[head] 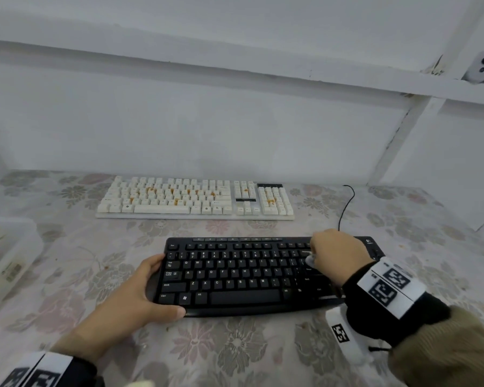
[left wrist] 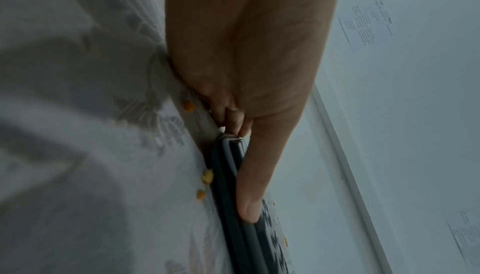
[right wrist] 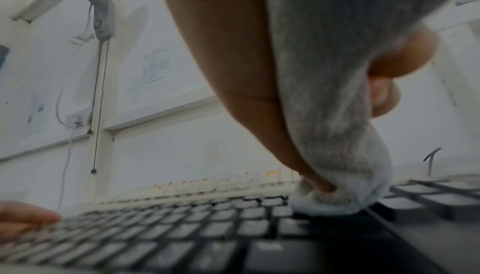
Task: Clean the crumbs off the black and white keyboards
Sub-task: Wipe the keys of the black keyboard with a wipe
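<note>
The black keyboard (head: 243, 275) is being wiped; it lies on the worktop (head: 95, 275) nearest the person. The right hand (head: 337, 255) has its grip curled round a bunched grey cloth (right wrist: 335, 134), whose lower end presses on the keys at the right of the main block, just beside the number pad. The left hand (head: 134, 297) steadies the left end, thumb laid along the front edge and fingers round the side.

No crumbs show on the black keys in the head view, so this one looks close to done; the stretch under the right hand is hidden. The left wrist view shows three yellow crumbs (left wrist: 206, 176) on the worktop against the near edge. I judge the next move calls for sweeping the cloth across the remaining right-hand keys, then reaching back to the white keyboard (head: 196, 198), well apart behind, which is dotted with orange crumbs and looks untouched.

Count: two keyboards, one cloth, two hands. Crumbs on the white keys are too many and too small to count exactly. One black cable (head: 347, 202) curls at the right.
</note>
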{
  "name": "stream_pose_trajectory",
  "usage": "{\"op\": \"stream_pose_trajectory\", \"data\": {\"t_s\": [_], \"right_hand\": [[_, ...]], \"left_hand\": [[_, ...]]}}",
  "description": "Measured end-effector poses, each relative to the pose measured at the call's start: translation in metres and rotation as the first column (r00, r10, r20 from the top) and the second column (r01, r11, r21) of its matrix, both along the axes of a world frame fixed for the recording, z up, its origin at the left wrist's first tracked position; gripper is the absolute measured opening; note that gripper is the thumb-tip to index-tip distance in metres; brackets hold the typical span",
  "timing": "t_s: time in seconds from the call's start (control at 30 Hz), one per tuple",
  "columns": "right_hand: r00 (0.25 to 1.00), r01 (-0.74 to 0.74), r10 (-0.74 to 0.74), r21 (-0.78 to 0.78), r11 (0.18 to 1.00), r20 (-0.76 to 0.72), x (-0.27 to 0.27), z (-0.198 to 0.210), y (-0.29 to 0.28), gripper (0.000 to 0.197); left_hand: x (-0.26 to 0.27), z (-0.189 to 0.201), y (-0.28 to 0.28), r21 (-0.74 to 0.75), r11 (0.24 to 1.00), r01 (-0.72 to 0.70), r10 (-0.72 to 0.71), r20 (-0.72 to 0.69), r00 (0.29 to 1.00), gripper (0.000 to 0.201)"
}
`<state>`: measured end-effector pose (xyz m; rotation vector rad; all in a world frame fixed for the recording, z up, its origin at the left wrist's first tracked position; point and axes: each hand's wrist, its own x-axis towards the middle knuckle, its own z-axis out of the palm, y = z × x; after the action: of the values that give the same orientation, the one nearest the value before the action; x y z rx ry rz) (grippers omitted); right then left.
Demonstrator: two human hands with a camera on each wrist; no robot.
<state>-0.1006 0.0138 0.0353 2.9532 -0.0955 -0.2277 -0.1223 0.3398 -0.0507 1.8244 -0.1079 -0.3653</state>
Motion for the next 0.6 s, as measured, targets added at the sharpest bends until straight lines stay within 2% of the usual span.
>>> {"op": "stream_pose_trajectory", "data": {"t_s": [0.1, 0.17, 0.23, 0.3, 0.37, 0.6], "right_hand": [[0.998, -0.050, 0.044, 0.144, 0.988, 0.044, 0.003, 0.008, 0.017, 0.023], [0.989, -0.144, 0.142, 0.323, 0.936, 0.030, 0.004, 0.006, 0.041, 0.022], [0.964, -0.247, 0.266, 0.415, 0.876, 0.014, 0.003, 0.000, 0.066, 0.018], [0.941, -0.319, 0.337, 0.398, 0.860, 0.025, 0.001, -0.007, 0.081, 0.015], [0.943, -0.322, 0.330, 0.331, 0.887, 0.036, -0.002, -0.011, 0.080, 0.022], [0.996, -0.086, 0.083, 0.126, 0.988, 0.027, -0.012, -0.006, 0.015, 0.018]], "left_hand": [[0.000, 0.001, 0.000, -0.016, 1.000, -0.006, 0.006, -0.004, 1.000, 0.132], [-0.001, 0.004, -0.002, -0.021, 1.000, -0.010, 0.010, -0.003, 1.000, 0.126], [-0.002, 0.008, -0.004, -0.036, 0.999, -0.016, 0.016, -0.003, 1.000, 0.121], [-0.003, 0.010, -0.005, -0.032, 0.999, -0.017, 0.017, -0.004, 1.000, 0.118], [-0.004, 0.011, -0.005, -0.023, 1.000, -0.012, 0.012, -0.007, 1.000, 0.116], [-0.002, 0.009, -0.004, 0.018, 1.000, -0.011, 0.011, -0.002, 1.000, 0.115]]}}
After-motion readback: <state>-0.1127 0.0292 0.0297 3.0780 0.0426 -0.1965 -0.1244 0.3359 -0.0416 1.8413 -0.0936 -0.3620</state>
